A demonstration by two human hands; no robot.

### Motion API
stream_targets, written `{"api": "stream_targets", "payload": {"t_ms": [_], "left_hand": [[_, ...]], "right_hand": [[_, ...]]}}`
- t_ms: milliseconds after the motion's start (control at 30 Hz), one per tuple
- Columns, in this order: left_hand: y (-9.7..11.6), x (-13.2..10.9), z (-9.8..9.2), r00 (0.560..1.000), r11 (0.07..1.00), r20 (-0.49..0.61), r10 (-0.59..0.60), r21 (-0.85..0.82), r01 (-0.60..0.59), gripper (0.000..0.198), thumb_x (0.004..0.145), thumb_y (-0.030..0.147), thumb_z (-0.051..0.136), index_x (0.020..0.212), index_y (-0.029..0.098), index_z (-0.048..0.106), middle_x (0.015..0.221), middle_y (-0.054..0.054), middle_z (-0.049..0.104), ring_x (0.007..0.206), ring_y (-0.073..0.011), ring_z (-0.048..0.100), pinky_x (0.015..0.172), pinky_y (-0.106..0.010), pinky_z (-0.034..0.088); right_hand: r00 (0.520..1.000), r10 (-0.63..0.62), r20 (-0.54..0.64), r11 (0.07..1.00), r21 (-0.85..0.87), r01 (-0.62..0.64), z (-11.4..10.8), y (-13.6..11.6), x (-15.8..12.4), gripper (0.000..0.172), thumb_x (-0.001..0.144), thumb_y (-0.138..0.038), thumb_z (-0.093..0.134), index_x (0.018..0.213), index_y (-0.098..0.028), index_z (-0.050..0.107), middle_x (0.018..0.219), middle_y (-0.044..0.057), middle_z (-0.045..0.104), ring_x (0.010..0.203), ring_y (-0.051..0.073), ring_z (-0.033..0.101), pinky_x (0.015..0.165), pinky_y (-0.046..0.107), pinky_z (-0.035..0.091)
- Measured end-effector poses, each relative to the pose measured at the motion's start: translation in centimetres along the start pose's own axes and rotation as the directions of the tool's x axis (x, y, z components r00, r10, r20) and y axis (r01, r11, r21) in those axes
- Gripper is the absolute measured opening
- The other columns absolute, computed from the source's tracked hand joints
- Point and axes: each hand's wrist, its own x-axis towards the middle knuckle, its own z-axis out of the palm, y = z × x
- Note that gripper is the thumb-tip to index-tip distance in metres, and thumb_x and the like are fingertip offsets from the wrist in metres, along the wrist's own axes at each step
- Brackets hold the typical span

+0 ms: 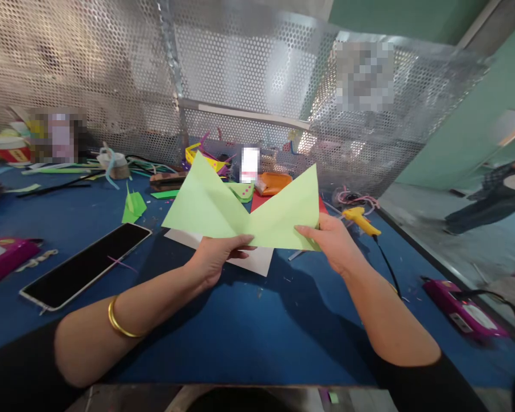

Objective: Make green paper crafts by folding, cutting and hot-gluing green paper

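Observation:
A sheet of light green paper (278, 220) is held up above the blue table, creased so that two pointed corners rise on either side of a V-shaped dip. My left hand (217, 257) grips its lower edge near the middle, thumb in front and fingers behind. At the right end, my right hand (328, 234) pinches the same paper between thumb and fingers. Below and behind it lies a white sheet (257, 263), partly covered. Red paper (260, 201) shows through the dip.
A phone (90, 263) and a folded green paper piece (134, 205) lie to the left. On the right are a yellow glue gun (360, 220) with its cord and a magenta box (463, 309). An orange tray (274, 183) sits before the perforated metal screen (249, 74). A person (493, 200) is beyond the table.

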Motion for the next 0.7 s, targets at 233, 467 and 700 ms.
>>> {"api": "stream_targets", "payload": {"t_ms": [233,467,700], "left_hand": [[0.5,0.2,-0.1,0.997,0.999,-0.074,0.033,-0.019,-0.034,0.012,0.059,0.004,0.081,0.067,0.009,0.073,0.068,-0.008,0.074,0.058,-0.0152,0.069,0.054,-0.020,0.056],[1.5,0.6,-0.1,0.991,0.996,-0.126,0.038,-0.077,-0.048,0.010,0.062,0.003,0.078,0.062,0.009,0.071,0.065,-0.006,0.072,0.059,-0.0145,0.068,0.057,-0.020,0.056],[1.4,0.5,-0.2,0.994,0.995,-0.103,0.035,-0.092,-0.045,0.011,0.061,0.003,0.080,0.064,0.009,0.070,0.064,-0.007,0.071,0.059,-0.0154,0.068,0.056,-0.022,0.055]], "right_hand": [[0.984,-0.172,-0.045,0.892,-0.431,0.136,-3.1,-0.4,1.3,0.039,0.082,-0.047,0.056,0.101,-0.016,0.069,0.082,0.007,0.074,0.066,0.021,0.067,0.059,0.032,0.050],[0.962,-0.204,-0.180,0.184,-0.973,-0.143,-9.0,-1.2,0.0,0.023,0.081,-0.030,0.052,0.093,-0.021,0.070,0.093,0.008,0.074,0.087,0.028,0.067,0.069,0.035,0.044],[0.984,0.061,-0.166,-0.153,-0.976,-0.155,-9.8,2.3,-6.5,0.023,0.080,-0.020,0.049,0.097,-0.017,0.063,0.097,0.014,0.070,0.084,0.029,0.068,0.060,0.033,0.042]]}}
